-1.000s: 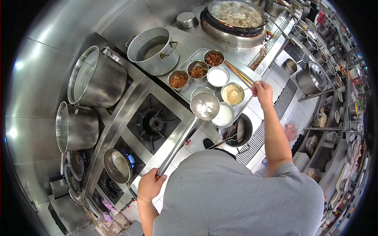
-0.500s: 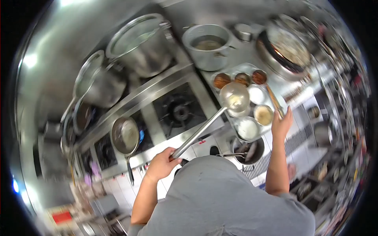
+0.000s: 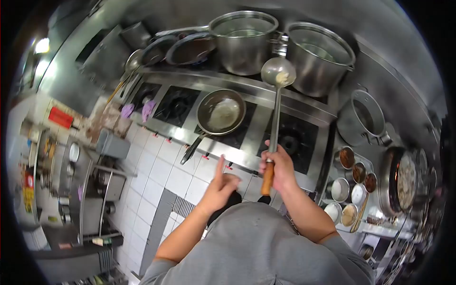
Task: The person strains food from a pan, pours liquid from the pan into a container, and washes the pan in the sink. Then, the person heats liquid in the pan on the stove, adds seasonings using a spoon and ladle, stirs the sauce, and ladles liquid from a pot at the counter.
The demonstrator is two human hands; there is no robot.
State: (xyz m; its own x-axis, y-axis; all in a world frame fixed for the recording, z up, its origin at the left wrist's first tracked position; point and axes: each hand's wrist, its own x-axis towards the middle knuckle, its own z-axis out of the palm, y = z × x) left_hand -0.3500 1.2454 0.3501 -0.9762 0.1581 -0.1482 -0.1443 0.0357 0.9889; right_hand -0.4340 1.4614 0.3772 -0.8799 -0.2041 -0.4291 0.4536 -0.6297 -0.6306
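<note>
The right hand [image 3: 280, 167] is closed around the ladle [image 3: 277, 111], fingers wrapped where the metal shaft meets the wooden handle [image 3: 268, 178]. The ladle runs away from the person out of this grip: its bowl [image 3: 279, 72] is well beyond the fingers, in view overlapping the space between two large steel pots [image 3: 243, 45], with a small pale lump [image 3: 282, 78] inside. The wooden end sticks out on the near side of the hand, towards the grey shirt [image 3: 256, 242].

The left hand [image 3: 220, 189] is apart from the ladle, its index finger extended forward and the other fingers loosely bent. It is near the front edge of the stove [image 3: 242, 156], and the black handle of the frying pan [image 3: 221, 112] points out over that edge. The pan holds a thin, shiny layer of something pale, and to the right of the ladle shaft is a black burner [image 3: 289, 141]. Farther right, small round containers of brown and white contents stand on a tray [image 3: 372, 164], beside a wide round pan [image 3: 406, 180] of pale food
</note>
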